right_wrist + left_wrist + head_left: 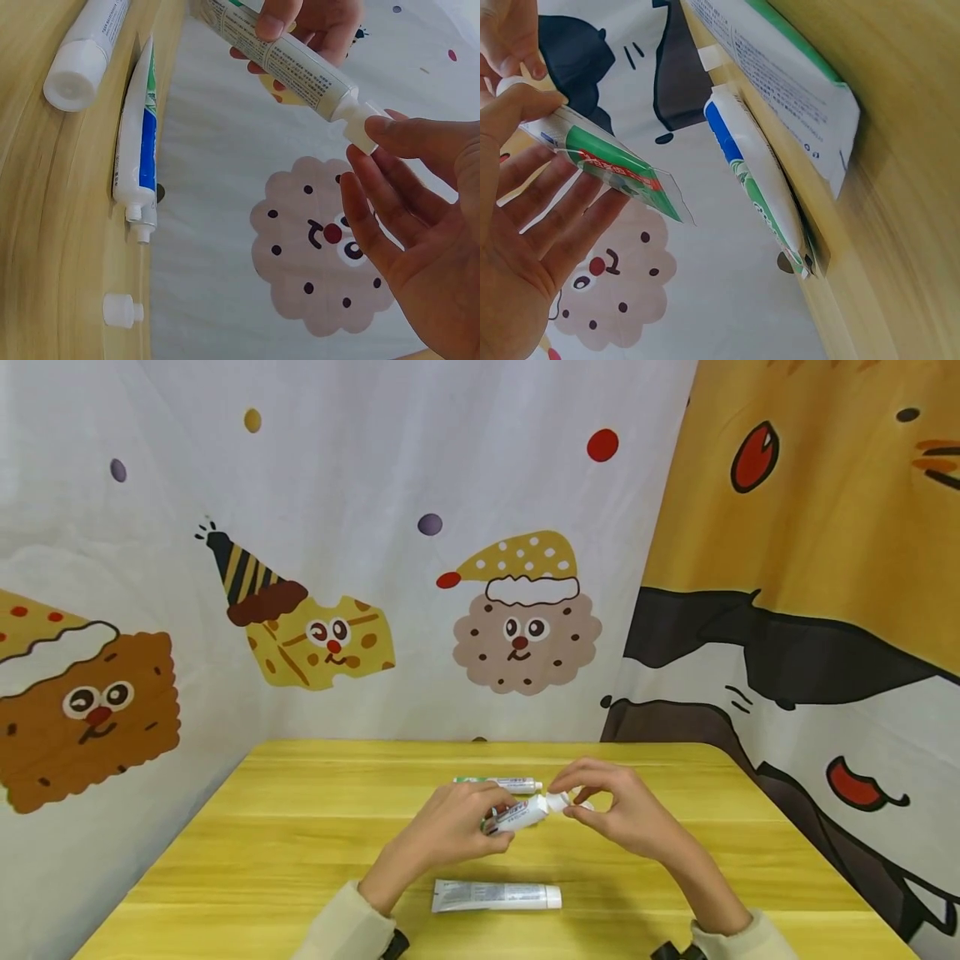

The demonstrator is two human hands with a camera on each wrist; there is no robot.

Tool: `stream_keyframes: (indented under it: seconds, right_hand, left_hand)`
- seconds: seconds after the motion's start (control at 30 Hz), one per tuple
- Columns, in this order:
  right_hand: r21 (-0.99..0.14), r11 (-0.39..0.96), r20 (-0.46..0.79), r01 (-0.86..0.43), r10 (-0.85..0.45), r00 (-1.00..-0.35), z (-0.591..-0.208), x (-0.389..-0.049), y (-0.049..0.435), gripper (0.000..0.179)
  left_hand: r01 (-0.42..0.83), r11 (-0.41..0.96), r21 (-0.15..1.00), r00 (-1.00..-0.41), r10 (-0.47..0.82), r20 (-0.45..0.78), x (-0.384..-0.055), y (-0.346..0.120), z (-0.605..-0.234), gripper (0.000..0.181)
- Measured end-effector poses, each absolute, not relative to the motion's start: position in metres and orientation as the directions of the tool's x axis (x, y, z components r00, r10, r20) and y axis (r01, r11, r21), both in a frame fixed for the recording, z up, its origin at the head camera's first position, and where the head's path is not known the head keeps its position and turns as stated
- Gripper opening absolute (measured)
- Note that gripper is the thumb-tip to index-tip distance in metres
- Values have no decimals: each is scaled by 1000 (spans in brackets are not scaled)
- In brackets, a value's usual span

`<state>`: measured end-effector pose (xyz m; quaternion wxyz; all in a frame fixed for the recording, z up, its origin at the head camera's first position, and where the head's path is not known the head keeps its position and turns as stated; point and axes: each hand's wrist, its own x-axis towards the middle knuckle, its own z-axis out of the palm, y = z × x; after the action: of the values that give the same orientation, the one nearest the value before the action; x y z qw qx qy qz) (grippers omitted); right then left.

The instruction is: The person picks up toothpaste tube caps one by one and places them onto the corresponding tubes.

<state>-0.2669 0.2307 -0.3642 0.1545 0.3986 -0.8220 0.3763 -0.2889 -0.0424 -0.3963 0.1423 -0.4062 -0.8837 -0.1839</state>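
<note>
In my left hand (453,820) I pinch the tube (527,814) above the table (300,827); my right hand (632,807) pinches the cap (361,130) at its right end. I'd hold both in line, squeezing lightly. A capped tube (491,896) lies near; uncapped tubes (133,161) and a loose cap (117,310), far.
</note>
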Motion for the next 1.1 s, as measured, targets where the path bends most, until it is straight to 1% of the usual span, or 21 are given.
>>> stream_keyframes:
  seconds: [0.4, 0.67, 0.93, 1.1]
  right_hand:
    - [-462, 416, 563, -783, -545, -622, -363, -264, 229, 38]
    - [-476, 426, 541, -769, -547, -639, -363, -264, 230, 37]
    - [-467, 448, 536, -762, -543, -647, -363, -264, 230, 29]
    - [-465, 480, 523, -744, -529, -668, -361, -263, 228, 21]
  left_hand:
    - [775, 597, 206, -622, 665, 413, -289, -41, -399, 30]
    - [777, 597, 200, -621, 673, 402, -288, -41, -399, 31]
    - [779, 597, 191, -616, 674, 407, -288, -42, -398, 32]
    - [776, 604, 180, -618, 671, 410, -288, -42, -397, 31]
